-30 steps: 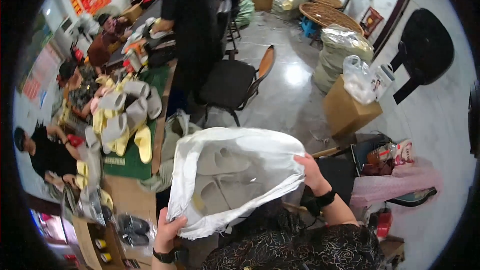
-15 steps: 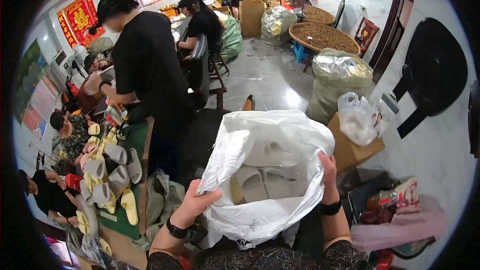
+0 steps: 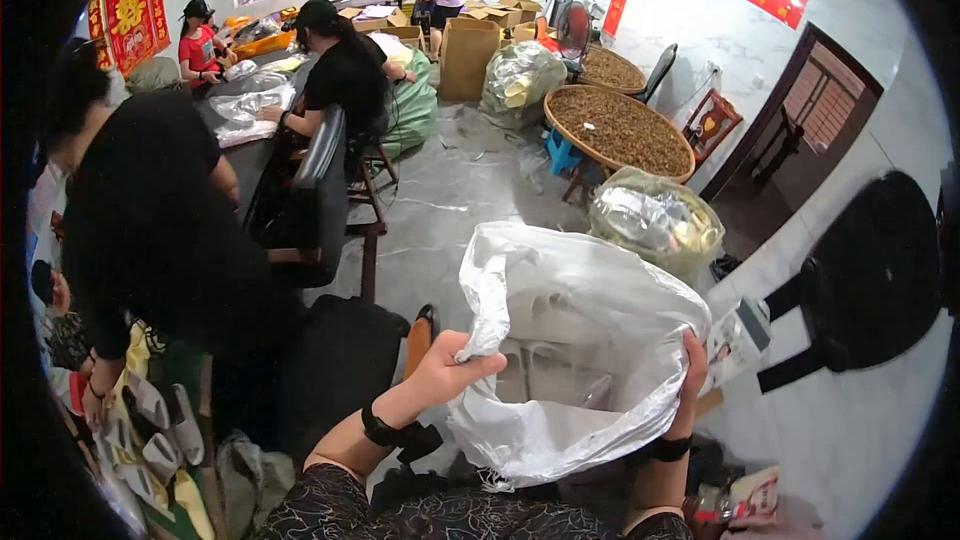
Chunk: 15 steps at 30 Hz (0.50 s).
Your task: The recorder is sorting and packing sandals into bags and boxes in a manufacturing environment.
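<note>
A white woven sack (image 3: 590,445) hangs in front of me with its mouth spread wide. My left hand (image 3: 445,370) is closed on the left side of its rim, thumb lying over the edge. On the opposite side, my right hand (image 3: 688,390) grips the rim, its fingers partly hidden by the cloth. Down inside the sack are pale grey slippers (image 3: 555,380) in clear plastic; the sack's walls hide part of them.
A co-worker in black (image 3: 150,210) leans over slippers (image 3: 150,430) on a green table at left. Nearby stand a black chair (image 3: 325,180) and a stuffed translucent sack (image 3: 655,220). Round trays of brown pieces (image 3: 620,130) are farther off. Another black chair (image 3: 870,280) is at right.
My view has swung to the right and up, so the room has shifted left and down. Both hands still hold the sack's rim. The co-worker in black leans lower over the table.
</note>
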Available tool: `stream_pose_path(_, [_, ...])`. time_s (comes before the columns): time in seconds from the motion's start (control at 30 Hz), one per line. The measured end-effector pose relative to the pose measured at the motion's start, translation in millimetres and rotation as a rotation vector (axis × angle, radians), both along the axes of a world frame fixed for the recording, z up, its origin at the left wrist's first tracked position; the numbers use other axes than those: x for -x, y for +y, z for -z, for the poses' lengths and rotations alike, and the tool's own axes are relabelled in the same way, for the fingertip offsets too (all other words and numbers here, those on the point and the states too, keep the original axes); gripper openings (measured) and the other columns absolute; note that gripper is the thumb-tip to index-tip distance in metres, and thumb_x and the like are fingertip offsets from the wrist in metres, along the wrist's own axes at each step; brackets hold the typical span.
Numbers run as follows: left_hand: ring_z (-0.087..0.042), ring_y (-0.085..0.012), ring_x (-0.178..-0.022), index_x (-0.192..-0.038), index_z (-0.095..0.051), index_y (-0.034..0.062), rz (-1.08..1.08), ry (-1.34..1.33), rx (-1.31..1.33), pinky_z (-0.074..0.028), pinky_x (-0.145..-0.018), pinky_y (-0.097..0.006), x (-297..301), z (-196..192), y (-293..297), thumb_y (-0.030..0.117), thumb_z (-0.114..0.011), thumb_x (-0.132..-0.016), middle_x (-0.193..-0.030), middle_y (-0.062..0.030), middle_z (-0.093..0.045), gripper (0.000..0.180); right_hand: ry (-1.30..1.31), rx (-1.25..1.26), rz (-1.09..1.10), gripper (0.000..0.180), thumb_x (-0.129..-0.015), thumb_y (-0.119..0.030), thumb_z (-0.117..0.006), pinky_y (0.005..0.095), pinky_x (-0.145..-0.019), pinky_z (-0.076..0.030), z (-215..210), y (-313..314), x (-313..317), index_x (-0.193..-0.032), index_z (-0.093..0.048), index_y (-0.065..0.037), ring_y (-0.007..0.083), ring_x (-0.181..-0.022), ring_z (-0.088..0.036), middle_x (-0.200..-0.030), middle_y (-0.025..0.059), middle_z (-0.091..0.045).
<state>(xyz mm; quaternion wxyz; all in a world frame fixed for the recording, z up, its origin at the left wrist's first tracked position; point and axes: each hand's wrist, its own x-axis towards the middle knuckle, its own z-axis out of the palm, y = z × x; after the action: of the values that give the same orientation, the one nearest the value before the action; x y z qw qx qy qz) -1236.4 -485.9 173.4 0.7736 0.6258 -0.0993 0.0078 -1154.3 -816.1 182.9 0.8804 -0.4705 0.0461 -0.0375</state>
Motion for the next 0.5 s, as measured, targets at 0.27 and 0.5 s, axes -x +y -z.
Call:
stream_pose_path(0.27, [-0.047,-0.0023,-0.065,-0.081,-0.063,-0.0001,-0.188,0.046,0.014,-0.038,-0.055,-0.023,-212,9,-10,0.016,-0.065,-0.088,-0.069,0.0062,-0.056,0.018,0.030,0.070,-0.153,0.039,-0.085,-0.015,-0.050,0.0341,-0.081,-0.050,8,11,-249,-0.120,-0.051,0.000,0.0236,-0.096,-0.061,-0.109,0.0135,-0.060])
stream_pose_path(0.5, [-0.047,-0.0024,-0.065,-0.082,-0.064,0.0009,-0.297,0.034,-0.084,-0.038,-0.054,-0.022,-404,16,46,0.015,-0.065,-0.087,-0.068,0.0062,-0.056,0.015,0.049,-0.080,-0.185,0.037,-0.085,-0.016,-0.049,0.0339,-0.082,-0.050,9,83,-453,-0.118,-0.053,0.001,0.0229,-0.093,-0.061,-0.107,0.0128,-0.061])
